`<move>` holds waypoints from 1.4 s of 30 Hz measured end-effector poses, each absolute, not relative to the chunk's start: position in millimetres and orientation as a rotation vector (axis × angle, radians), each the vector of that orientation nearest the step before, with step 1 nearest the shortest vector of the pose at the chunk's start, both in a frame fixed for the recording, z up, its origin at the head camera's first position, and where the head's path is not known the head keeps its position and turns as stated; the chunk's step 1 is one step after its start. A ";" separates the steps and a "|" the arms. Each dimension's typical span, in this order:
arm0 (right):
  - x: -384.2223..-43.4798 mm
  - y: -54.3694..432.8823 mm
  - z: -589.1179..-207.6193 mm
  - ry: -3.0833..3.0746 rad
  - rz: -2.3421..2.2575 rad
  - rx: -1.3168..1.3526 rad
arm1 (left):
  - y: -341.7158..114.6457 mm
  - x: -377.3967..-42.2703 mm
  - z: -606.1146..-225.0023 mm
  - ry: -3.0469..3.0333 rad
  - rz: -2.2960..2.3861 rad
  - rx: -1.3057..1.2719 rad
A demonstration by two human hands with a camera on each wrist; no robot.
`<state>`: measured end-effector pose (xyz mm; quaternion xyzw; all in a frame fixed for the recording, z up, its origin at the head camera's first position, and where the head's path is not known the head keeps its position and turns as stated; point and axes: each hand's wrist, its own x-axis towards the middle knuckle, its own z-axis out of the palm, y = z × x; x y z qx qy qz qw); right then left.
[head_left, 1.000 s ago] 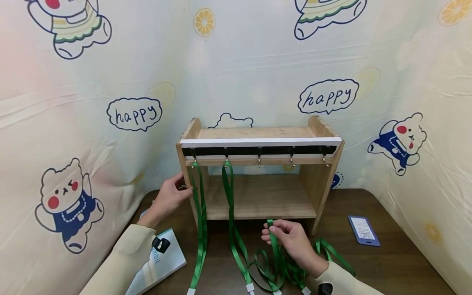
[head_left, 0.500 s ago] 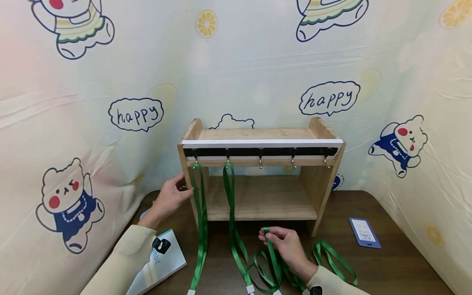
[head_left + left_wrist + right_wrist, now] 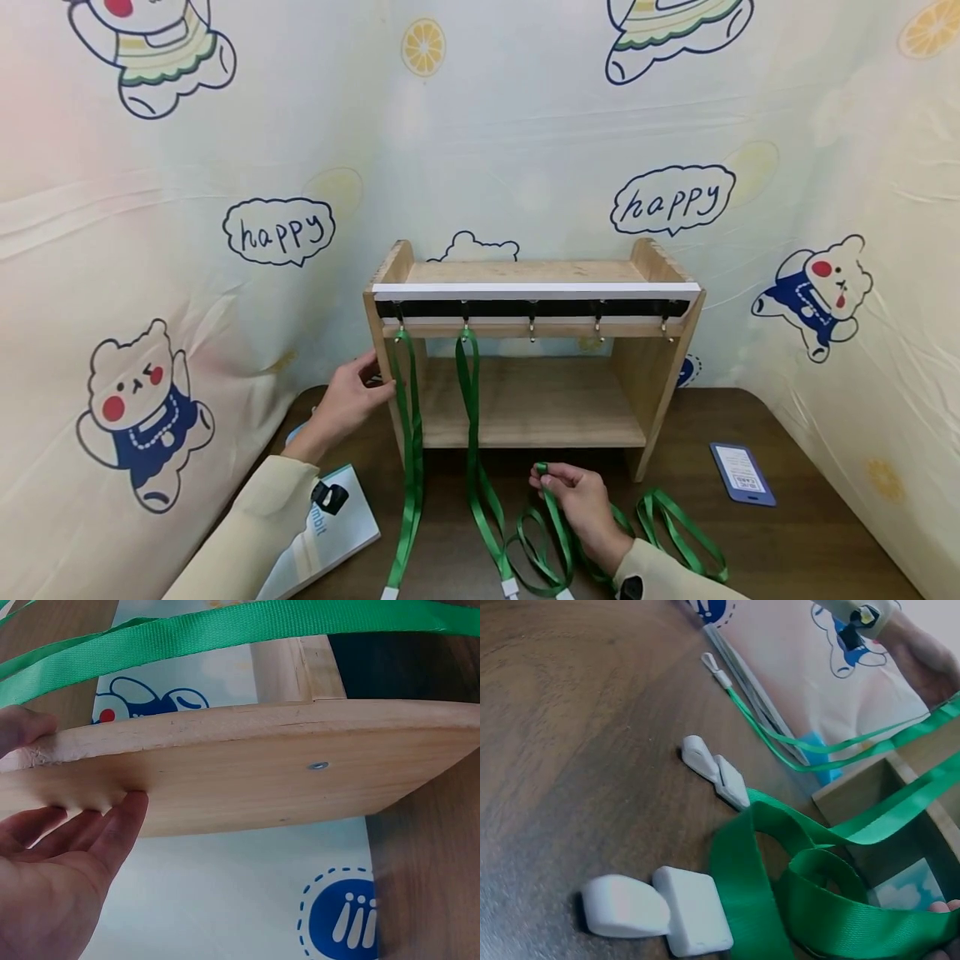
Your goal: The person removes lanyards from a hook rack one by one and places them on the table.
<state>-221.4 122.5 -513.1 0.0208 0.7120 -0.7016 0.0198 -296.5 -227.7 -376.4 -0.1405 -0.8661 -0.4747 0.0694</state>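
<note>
My left hand (image 3: 345, 404) grips the left side panel of a small wooden shelf (image 3: 540, 400). In the left wrist view the thumb lies over the panel's edge (image 3: 187, 735), the fingers against its outer face. Two green lanyards (image 3: 411, 433) hang from the two leftmost metal hooks; the hooks (image 3: 532, 327) further right carry nothing. Low in front of the shelf, my right hand (image 3: 588, 504) pinches the loop end of another green lanyard (image 3: 553, 508) between thumb and fingers. Its strap coils on the table, with white clips (image 3: 697, 911) showing in the right wrist view.
A green lanyard (image 3: 686, 542) lies right of my right hand. A blue card holder (image 3: 742, 473) is further right on the brown table (image 3: 810, 533). Under my left forearm sits a white box (image 3: 352, 508) with blue lettering. A printed cloth (image 3: 525, 125) stands behind.
The right hand has shifted a little left and down, still pinching the lanyard's loop. My left hand stays on the shelf, and the hanging lanyards keep their places.
</note>
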 end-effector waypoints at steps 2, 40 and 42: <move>-222.2 121.4 -514.4 2.222 -2.164 0.052 | -227.5 -297.1 -376.3 -2.609 -1.426 -0.418; -213.5 132.4 -481.4 2.229 -2.198 -0.067 | -226.8 -297.1 -376.1 -2.636 -1.408 -0.389; -212.8 134.9 -474.6 2.213 -2.202 -0.092 | -226.6 -297.2 -375.4 -2.628 -1.417 -0.399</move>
